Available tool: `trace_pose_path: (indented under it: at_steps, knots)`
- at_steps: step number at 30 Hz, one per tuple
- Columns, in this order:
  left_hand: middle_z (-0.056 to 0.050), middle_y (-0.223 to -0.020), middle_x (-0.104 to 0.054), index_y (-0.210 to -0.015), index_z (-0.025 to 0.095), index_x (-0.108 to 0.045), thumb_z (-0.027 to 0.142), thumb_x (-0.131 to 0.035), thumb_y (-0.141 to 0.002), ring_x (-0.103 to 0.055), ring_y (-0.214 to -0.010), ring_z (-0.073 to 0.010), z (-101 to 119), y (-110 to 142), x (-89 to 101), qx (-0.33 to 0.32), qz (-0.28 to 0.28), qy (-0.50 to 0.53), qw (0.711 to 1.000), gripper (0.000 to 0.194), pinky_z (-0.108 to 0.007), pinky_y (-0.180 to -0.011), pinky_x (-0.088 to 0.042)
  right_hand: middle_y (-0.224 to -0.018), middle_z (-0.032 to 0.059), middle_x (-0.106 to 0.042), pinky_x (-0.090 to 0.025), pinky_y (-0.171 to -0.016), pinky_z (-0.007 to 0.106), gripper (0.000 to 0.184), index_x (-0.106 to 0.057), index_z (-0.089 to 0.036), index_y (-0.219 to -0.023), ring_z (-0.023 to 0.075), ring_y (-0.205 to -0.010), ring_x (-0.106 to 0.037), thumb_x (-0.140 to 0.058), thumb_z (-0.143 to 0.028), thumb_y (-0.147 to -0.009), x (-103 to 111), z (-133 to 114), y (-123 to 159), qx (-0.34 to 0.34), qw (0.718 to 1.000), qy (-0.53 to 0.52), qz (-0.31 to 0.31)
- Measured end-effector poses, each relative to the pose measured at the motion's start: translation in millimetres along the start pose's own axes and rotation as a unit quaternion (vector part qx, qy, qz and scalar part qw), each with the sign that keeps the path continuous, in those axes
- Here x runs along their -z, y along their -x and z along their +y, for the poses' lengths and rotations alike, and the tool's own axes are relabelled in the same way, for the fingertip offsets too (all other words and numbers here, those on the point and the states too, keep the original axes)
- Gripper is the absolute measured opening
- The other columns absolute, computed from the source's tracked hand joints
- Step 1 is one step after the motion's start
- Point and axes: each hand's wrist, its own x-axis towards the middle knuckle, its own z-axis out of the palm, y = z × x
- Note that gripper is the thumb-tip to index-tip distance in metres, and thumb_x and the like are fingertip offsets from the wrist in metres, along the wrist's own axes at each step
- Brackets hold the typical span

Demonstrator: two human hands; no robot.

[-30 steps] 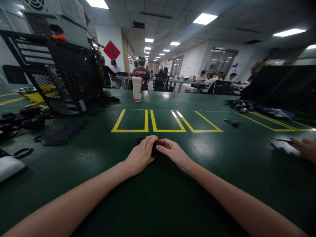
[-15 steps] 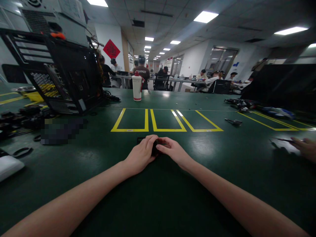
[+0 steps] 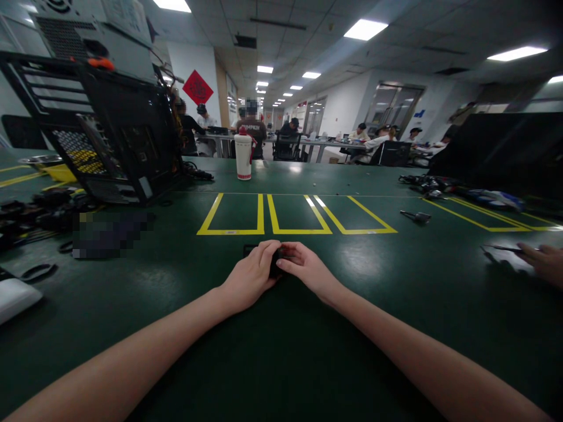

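A small flat black object (image 3: 250, 250) lies on the green tabletop in front of me, mostly covered by my fingers, so I cannot make out its kind. My left hand (image 3: 248, 275) is curled over it from the left, its fingers closed round the top and near side. At the object's right end, my right hand (image 3: 310, 271) has thumb and fingers bent against it, with a dark gap between them. Both hands meet at the fingertips, just in front of the yellow taped outlines (image 3: 297, 231).
A black computer case (image 3: 127, 140) with a power supply (image 3: 97, 35) on top stands at left. Cables (image 3: 39, 214) lie before it. Behind the outlines stands a white cup (image 3: 244, 157). A dark tool (image 3: 416, 217) lies to the right, and another person's hand (image 3: 545, 264) is at the right edge.
Both hands stay on the black object in almost the same place. The right fingers have lifted very slightly. The other person's hand at the right edge has shifted a little left.
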Motion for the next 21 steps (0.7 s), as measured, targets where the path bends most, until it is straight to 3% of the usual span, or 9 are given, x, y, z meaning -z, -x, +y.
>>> trace_pose_path:
  at_steps: [5,11,17,21]
  knots:
    - [-0.009,-0.124,-0.033,-0.122,0.024,-0.013,0.019,-0.052,-0.073,-0.045,-0.106,-0.0243,0.5,0.4,1.7,0.009,-0.010,-0.001,1.000,0.063,-0.042,-0.080,-0.046,-0.099,0.0008,-0.054,-0.041,-0.090,0.036,0.034,-0.049,-0.020,-0.092,0.0158,-0.098,-0.053,-0.065,-0.016,-0.063,2.6,-1.6,3.7,0.025,0.998,-0.015,-0.048]
    - [-0.008,-0.122,-0.034,-0.121,0.022,-0.015,0.019,-0.051,-0.074,-0.046,-0.105,-0.0229,3.3,-1.2,3.5,0.007,-0.007,-0.002,1.000,0.059,-0.040,-0.081,-0.046,-0.093,0.0004,-0.055,-0.046,-0.081,0.035,0.023,-0.049,-0.021,-0.088,0.0154,-0.090,-0.056,-0.061,-0.024,-0.067,1.0,3.0,1.4,0.041,0.999,-0.013,-0.028]
    - [-0.009,-0.123,-0.033,-0.122,0.024,-0.013,0.019,-0.051,-0.074,-0.046,-0.105,-0.0242,2.7,-0.7,1.7,0.009,-0.005,-0.004,1.000,0.062,-0.042,-0.079,-0.047,-0.103,0.0044,-0.054,-0.041,-0.089,0.038,0.034,-0.049,-0.020,-0.097,0.0180,-0.101,-0.051,-0.062,-0.025,-0.066,3.0,0.4,0.8,0.014,1.000,0.011,-0.022]
    - [-0.009,-0.123,-0.033,-0.121,0.024,-0.013,0.017,-0.052,-0.073,-0.046,-0.105,-0.0244,3.2,-0.1,3.8,0.013,-0.016,-0.003,1.000,0.062,-0.042,-0.079,-0.047,-0.098,0.0012,-0.055,-0.041,-0.090,0.037,0.033,-0.049,-0.020,-0.091,0.0167,-0.098,-0.053,-0.065,-0.018,-0.063,4.1,0.0,1.8,0.029,0.998,-0.009,-0.052]
